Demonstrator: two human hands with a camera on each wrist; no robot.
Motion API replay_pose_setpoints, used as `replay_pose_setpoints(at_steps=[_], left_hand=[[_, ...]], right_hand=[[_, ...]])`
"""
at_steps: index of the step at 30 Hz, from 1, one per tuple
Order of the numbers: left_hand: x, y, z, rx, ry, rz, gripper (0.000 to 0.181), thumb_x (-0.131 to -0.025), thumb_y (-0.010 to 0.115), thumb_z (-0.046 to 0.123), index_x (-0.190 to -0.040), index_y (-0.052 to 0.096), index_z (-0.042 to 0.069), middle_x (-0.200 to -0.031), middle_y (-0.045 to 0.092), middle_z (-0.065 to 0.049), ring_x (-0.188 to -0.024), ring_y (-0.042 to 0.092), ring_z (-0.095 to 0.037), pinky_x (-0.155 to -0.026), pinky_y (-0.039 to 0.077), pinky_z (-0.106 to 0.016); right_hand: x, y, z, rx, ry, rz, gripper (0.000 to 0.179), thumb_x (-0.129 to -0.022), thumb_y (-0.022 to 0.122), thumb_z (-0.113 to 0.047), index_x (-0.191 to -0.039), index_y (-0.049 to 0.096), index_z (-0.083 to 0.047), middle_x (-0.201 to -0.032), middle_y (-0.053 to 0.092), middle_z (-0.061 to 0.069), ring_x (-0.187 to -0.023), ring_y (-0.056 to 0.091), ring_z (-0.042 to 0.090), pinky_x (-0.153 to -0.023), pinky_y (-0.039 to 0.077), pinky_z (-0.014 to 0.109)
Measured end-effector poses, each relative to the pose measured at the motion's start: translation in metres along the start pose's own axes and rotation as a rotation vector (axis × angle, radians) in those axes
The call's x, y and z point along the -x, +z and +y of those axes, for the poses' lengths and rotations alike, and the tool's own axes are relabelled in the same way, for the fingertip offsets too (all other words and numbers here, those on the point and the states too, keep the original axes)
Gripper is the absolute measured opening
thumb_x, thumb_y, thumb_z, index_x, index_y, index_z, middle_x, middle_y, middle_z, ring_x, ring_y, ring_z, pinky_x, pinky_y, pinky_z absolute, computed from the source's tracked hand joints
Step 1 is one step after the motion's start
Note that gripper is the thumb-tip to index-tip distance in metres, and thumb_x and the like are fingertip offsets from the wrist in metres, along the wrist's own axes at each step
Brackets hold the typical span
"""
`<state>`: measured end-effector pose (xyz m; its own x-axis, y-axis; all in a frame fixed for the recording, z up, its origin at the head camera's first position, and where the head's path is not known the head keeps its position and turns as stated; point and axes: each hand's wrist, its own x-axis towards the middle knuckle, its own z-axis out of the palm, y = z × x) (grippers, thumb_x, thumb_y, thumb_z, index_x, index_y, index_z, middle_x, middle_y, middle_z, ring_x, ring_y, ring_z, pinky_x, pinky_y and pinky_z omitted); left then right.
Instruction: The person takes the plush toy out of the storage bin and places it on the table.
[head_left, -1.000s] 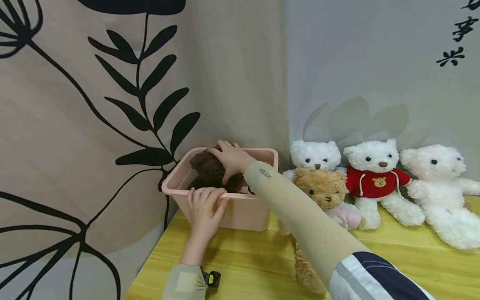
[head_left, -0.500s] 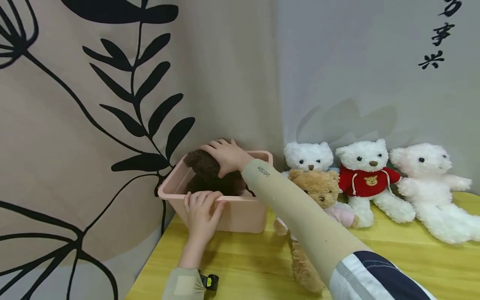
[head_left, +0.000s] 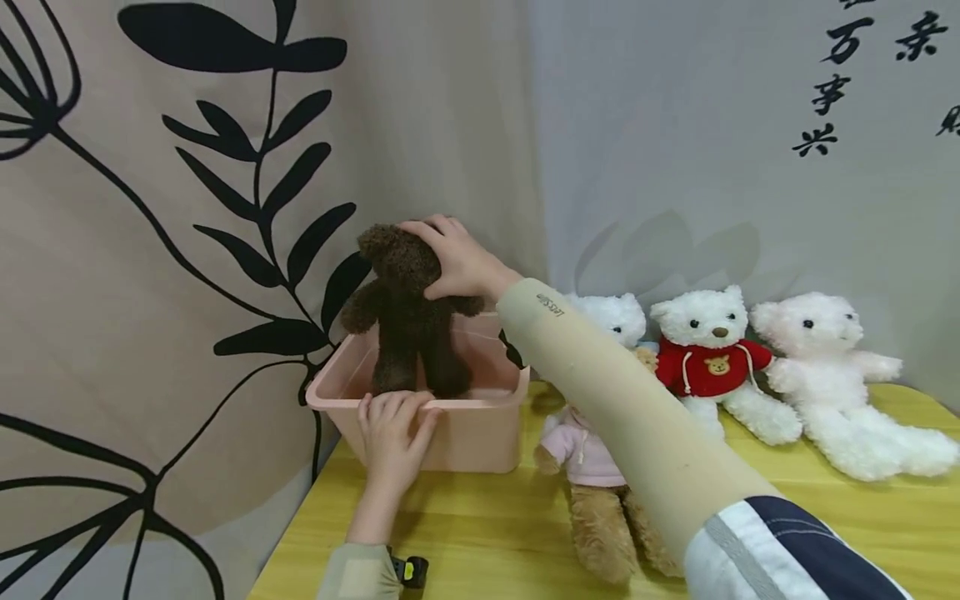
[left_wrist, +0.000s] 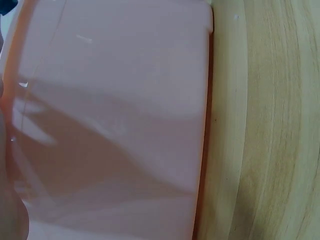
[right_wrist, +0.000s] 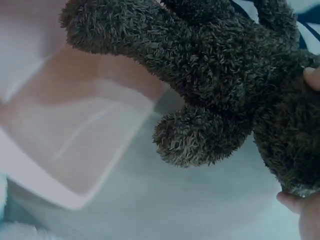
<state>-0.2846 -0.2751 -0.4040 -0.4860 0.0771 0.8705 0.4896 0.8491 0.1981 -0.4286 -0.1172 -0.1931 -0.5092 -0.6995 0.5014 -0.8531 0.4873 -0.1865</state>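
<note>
In the head view a dark brown teddy bear hangs upright, its legs still inside the pink plastic bin. My right hand grips it by the head, thumb on the front. The right wrist view shows the same shaggy bear close up, with a thumb and a finger pressed into either side of its head. My left hand holds the bin's front rim, fingertips hooked over the edge. Only the bin's smooth front wall and a sliver of that hand appear in the left wrist view.
To the right on the yellow wooden table sit a tan bear in a pink hoodie, a white bear partly behind my arm, a white bear in a red hoodie and a pale bear. Patterned curtains hang behind.
My right hand has raised the brown bear from lying low in the bin to upright, its head and body above the rim. The left hand keeps holding the rim. The view has shifted slightly.
</note>
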Motion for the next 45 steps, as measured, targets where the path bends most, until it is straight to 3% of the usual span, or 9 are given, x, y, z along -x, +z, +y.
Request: replay_pose_setpoints(at_steps=[8,17,23,29,39,45], left_hand=[[0.005,0.003,0.0,-0.002,0.015,0.027,0.024,-0.081,0.074,0.025,-0.101,0.068,0.015,-0.098,0.063,-0.005,-0.099,0.049,-0.031,-0.103,0.016,-0.061],[0.001,0.002,-0.002,0.017,0.009,0.012,0.031,-0.091,0.062,0.041,-0.105,0.069,0.014,-0.102,0.065,-0.007,-0.102,0.05,-0.033,-0.106,0.014,-0.059],[0.001,-0.002,-0.01,0.012,0.006,0.016,0.038,-0.094,0.057,0.046,-0.104,0.068,0.011,-0.1,0.064,-0.01,-0.101,0.049,-0.034,-0.104,0.014,-0.061],[0.002,-0.015,-0.024,-0.001,0.007,0.07,0.046,-0.097,0.05,0.051,-0.102,0.068,0.01,-0.098,0.064,-0.012,-0.098,0.049,-0.036,-0.102,0.015,-0.062],[0.001,-0.018,-0.034,-0.013,0.008,0.068,0.052,-0.096,0.046,0.056,-0.101,0.068,0.008,-0.098,0.064,-0.014,-0.098,0.049,-0.038,-0.102,0.015,-0.062],[-0.002,-0.022,-0.039,-0.009,0.015,0.078,0.049,-0.096,0.049,0.054,-0.102,0.068,0.009,-0.097,0.064,-0.014,-0.097,0.049,-0.039,-0.102,0.016,-0.062]], right_hand=[[0.016,-0.057,0.013,-0.028,0.046,0.149,0.097,-0.075,0.084,-0.031,-0.152,0.026,-0.029,-0.142,0.034,0.006,-0.131,0.031,0.023,-0.101,0.037,0.039],[0.043,-0.125,0.031,-0.027,0.092,0.283,0.096,-0.071,0.087,-0.025,-0.151,0.032,-0.023,-0.134,0.041,0.007,-0.125,0.039,0.021,-0.106,0.031,0.033],[0.062,-0.174,0.027,0.07,0.163,0.275,0.095,-0.074,0.084,-0.022,-0.152,0.029,-0.026,-0.14,0.038,0.006,-0.13,0.036,0.019,-0.108,0.029,0.032],[0.08,-0.212,0.021,0.15,0.149,0.251,0.093,-0.077,0.081,-0.024,-0.153,0.027,-0.027,-0.145,0.034,0.006,-0.133,0.034,0.02,-0.108,0.031,0.039],[0.161,-0.251,0.032,0.22,0.19,0.173,0.098,-0.072,0.084,-0.012,-0.153,0.028,-0.022,-0.144,0.034,0.016,-0.129,0.036,0.037,-0.104,0.03,0.059],[0.216,-0.24,0.045,0.194,0.201,0.124,0.103,-0.064,0.088,-0.011,-0.151,0.033,-0.023,-0.133,0.041,0.02,-0.114,0.044,0.039,-0.092,0.035,0.066]])
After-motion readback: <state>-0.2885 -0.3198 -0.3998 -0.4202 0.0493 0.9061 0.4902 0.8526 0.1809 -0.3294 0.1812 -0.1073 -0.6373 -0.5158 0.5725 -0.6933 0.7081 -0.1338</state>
